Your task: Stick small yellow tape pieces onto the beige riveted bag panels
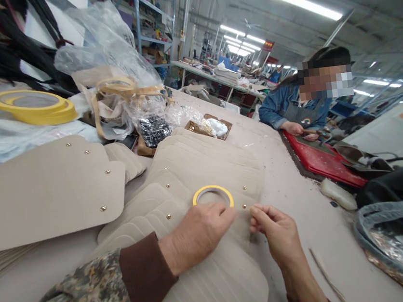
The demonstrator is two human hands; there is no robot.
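Observation:
My left hand (196,231) rests on a fanned stack of beige leather panels (203,170) with small gold studs. Its fingers are closed on a small roll of yellow tape (212,196) that lies on the top panel. My right hand (274,232) is just to the right, its fingertips pinched together near a stud at the panel's edge. What the pinch holds is too small to make out.
A second pile of beige panels (46,193) lies at left. Larger yellow tape rolls (32,106), plastic bags (110,50) and small boxes of hardware (154,132) sit behind. A co-worker in a denim jacket (291,104) works at a red mat (319,159). Dark bags (399,225) lie at right.

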